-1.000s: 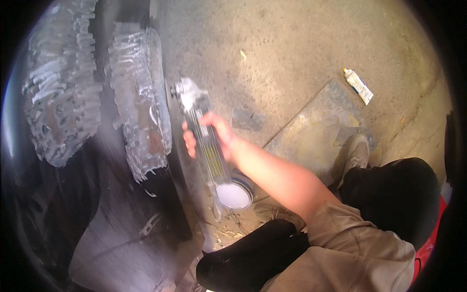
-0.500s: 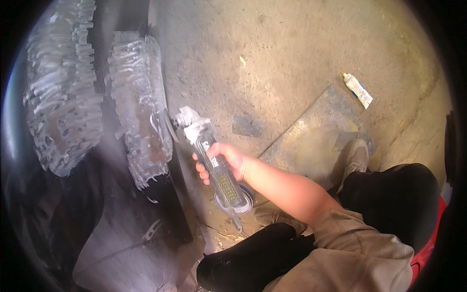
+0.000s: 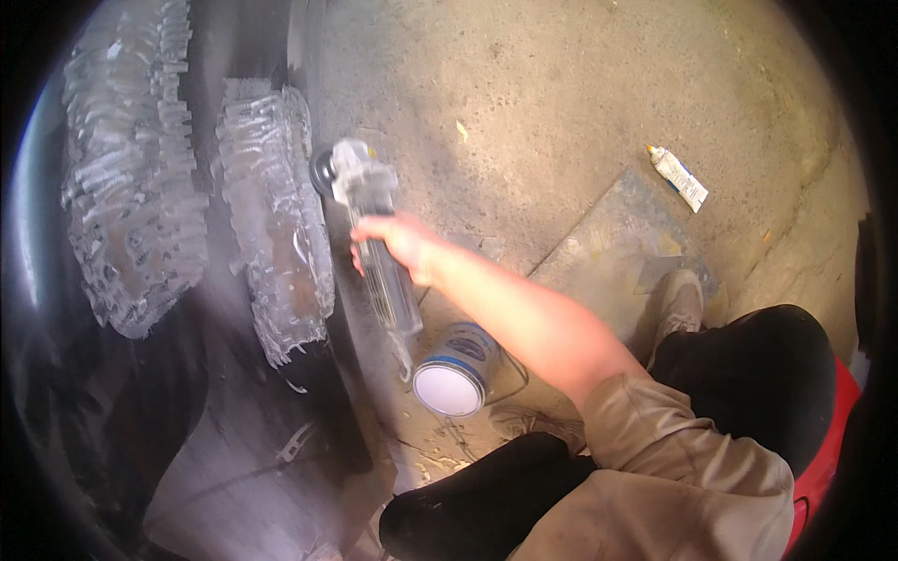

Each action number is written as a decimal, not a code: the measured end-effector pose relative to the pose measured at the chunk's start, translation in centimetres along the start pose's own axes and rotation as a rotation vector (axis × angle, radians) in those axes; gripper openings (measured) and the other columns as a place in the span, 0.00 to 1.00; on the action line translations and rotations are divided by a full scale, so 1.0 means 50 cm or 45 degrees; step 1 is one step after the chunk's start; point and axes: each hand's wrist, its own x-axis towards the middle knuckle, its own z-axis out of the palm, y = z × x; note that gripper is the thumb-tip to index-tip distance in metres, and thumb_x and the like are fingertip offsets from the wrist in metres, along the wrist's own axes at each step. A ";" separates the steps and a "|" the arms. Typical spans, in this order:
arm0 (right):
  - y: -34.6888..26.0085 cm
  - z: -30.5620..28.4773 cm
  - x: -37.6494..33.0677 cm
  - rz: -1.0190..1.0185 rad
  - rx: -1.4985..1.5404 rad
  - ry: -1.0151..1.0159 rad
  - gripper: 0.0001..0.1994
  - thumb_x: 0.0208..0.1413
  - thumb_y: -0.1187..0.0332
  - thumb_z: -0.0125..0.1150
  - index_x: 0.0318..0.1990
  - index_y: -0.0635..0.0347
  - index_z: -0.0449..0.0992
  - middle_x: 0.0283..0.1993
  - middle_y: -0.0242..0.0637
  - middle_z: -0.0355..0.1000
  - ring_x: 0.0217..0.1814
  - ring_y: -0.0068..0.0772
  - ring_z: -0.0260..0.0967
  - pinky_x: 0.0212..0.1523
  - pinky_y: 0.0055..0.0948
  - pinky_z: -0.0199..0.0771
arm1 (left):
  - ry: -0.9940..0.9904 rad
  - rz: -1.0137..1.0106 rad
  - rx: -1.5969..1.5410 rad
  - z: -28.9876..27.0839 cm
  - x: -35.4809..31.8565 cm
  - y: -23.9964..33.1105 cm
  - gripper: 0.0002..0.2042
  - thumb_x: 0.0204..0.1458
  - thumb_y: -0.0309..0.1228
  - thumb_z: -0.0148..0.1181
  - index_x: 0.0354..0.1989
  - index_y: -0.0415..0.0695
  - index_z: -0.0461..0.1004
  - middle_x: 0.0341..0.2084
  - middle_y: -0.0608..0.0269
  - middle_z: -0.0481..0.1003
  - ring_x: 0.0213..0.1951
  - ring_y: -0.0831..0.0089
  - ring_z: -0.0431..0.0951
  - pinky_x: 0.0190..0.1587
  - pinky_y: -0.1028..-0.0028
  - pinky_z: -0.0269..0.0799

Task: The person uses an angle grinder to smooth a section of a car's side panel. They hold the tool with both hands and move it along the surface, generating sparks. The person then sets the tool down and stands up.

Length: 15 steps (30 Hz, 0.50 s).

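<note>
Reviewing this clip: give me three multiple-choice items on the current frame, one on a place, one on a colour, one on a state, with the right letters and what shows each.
1. Where does the small tube lie?
A. on the concrete floor, upper right
B. inside the can
C. in a hand

2. What colour is the lid of the round can?
A. red
B. white
C. green

3. What is the state of the right hand?
A. open and empty
B. resting on a knee
C. closed round the grey angle grinder

Answers:
1 A: the tube lies alone on the bare floor, far from the arm.
2 B: the can's round top is plain white, with a blue band round its side.
3 C: fingers wrap the grinder's body, its head beside the sanded dark panel.
</note>
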 end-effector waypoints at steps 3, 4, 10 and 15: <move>0.061 0.001 -0.063 -0.075 -0.266 0.200 0.10 0.51 0.70 0.68 0.39 0.65 0.78 0.31 0.39 0.77 0.29 0.31 0.77 0.33 0.35 0.78 | 0.005 0.045 0.028 -0.013 -0.006 0.029 0.28 0.61 0.57 0.60 0.37 0.38 0.84 0.30 0.46 0.82 0.31 0.49 0.81 0.36 0.57 0.75; 0.076 -0.004 -0.080 -0.115 -0.363 0.244 0.12 0.49 0.71 0.68 0.40 0.66 0.78 0.32 0.39 0.78 0.29 0.31 0.77 0.34 0.35 0.77 | -0.008 0.056 0.056 -0.027 -0.009 0.058 0.28 0.62 0.57 0.60 0.37 0.37 0.84 0.31 0.45 0.82 0.32 0.48 0.81 0.37 0.57 0.75; 0.129 0.011 -0.095 -0.207 -0.404 0.355 0.20 0.49 0.69 0.70 0.48 0.68 0.74 0.34 0.38 0.78 0.33 0.30 0.77 0.37 0.34 0.77 | -0.143 -0.072 -0.009 -0.060 -0.019 0.100 0.28 0.62 0.56 0.59 0.44 0.36 0.83 0.37 0.41 0.82 0.38 0.44 0.81 0.42 0.55 0.75; 0.132 0.002 -0.088 -0.288 -0.360 0.371 0.19 0.53 0.72 0.70 0.51 0.67 0.72 0.37 0.38 0.77 0.36 0.31 0.77 0.40 0.33 0.77 | -0.191 -0.125 0.037 -0.058 -0.016 0.087 0.29 0.62 0.56 0.59 0.48 0.36 0.82 0.40 0.41 0.82 0.40 0.44 0.81 0.45 0.55 0.75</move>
